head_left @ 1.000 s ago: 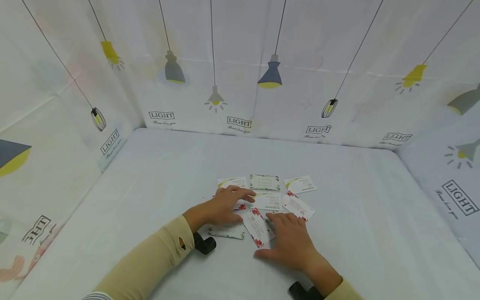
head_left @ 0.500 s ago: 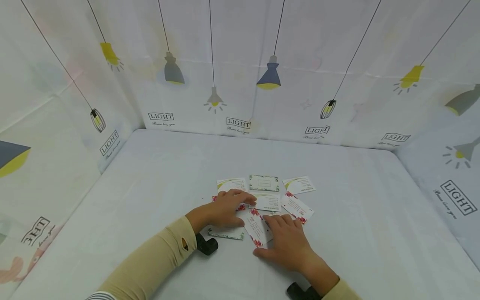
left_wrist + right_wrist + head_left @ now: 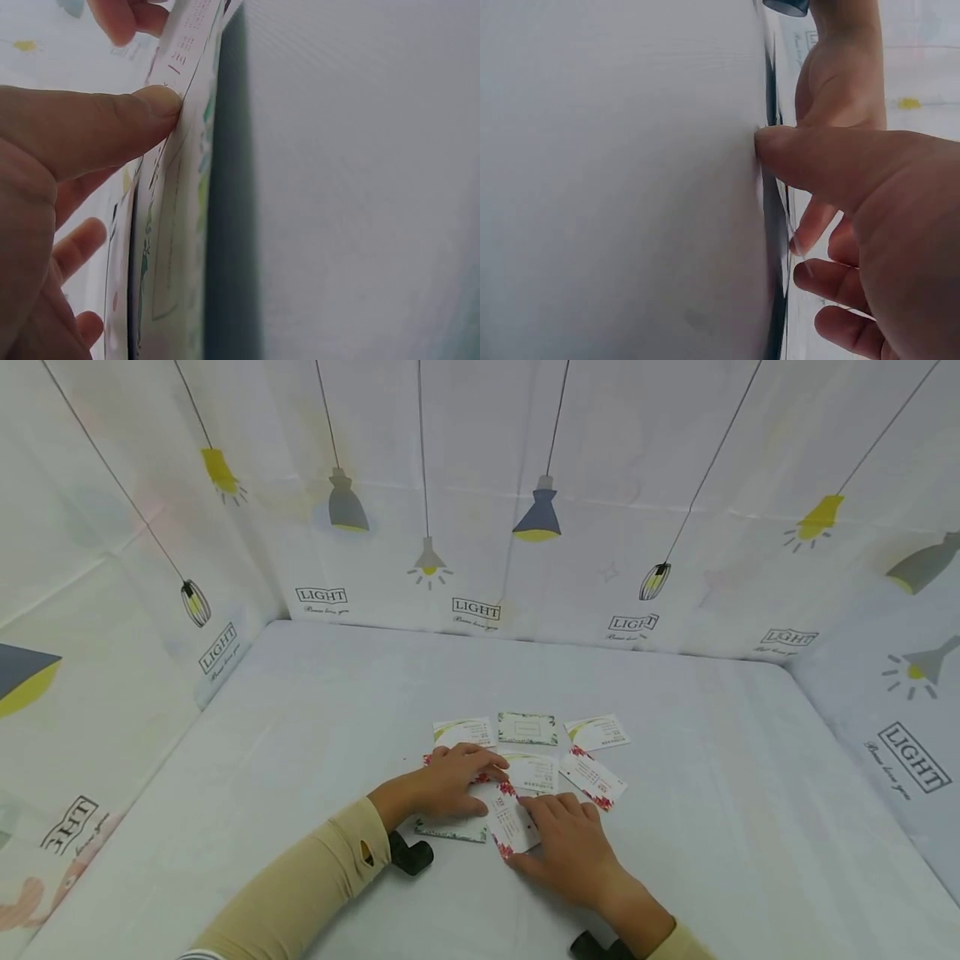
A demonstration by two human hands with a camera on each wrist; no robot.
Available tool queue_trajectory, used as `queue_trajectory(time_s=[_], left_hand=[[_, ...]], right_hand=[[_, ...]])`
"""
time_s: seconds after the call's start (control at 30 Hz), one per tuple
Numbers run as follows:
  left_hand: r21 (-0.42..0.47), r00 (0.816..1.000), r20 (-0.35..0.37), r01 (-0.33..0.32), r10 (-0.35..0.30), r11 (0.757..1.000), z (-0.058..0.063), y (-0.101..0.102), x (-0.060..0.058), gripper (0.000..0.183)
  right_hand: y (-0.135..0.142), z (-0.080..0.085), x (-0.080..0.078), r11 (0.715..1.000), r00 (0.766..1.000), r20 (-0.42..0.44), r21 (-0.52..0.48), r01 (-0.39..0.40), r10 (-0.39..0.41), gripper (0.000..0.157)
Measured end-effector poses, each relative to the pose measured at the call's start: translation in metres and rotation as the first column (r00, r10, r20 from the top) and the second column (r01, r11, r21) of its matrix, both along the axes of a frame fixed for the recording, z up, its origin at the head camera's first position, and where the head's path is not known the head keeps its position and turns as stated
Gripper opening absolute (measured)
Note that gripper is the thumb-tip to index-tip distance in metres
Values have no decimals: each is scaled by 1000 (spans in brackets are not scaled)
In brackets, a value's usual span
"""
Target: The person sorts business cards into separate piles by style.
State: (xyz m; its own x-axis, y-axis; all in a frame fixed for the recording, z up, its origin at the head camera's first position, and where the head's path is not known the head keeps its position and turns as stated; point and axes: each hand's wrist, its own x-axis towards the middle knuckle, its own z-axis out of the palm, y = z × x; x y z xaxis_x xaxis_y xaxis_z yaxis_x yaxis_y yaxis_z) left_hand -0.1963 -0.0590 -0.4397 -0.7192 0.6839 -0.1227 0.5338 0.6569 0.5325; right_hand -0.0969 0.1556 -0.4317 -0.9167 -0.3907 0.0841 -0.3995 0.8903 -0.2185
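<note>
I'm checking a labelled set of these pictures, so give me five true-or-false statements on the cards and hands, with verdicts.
1. At the back, a green-bordered card has one yellow-curved card to its left and another to its right. True.
2. The left hand is clear of every card. False: the left wrist view shows its thumb touching the cards.
3. A red-flowered card lies between the two hands. True.
4. The right hand wears a glove. False: it is bare.
5. The cards form one neat stack. False: they lie spread on the white table.
</note>
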Motion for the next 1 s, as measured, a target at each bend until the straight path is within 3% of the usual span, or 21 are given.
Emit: queue_trajectory(time_s=[0.23,0.5,0.67,0.8,1.0], left_hand=[[21,1000,14,-1,1,1000,0,-2,3,59],[70,1000,16,-16,15,997,-3,-4,1,64],[105,1000,21,-24,22,994,3,-4,0,64],[147,997,74,-38,27,988,8,-6,0,65],[207,992,125,-56,30,977,10,-12,0,66]], right_hand=[[5,0,-2,999,999,-32,-47,-25,24,66],[14,-1,-7,995,999,-14,-95,-35,34,60],[18,0,-10,989,999,15,-140,-46,49,60],[24,-2,-13,969,995,56,-238,-68,83,59],[36,-7,-16,910,984,79,-397,-116,160,57]])
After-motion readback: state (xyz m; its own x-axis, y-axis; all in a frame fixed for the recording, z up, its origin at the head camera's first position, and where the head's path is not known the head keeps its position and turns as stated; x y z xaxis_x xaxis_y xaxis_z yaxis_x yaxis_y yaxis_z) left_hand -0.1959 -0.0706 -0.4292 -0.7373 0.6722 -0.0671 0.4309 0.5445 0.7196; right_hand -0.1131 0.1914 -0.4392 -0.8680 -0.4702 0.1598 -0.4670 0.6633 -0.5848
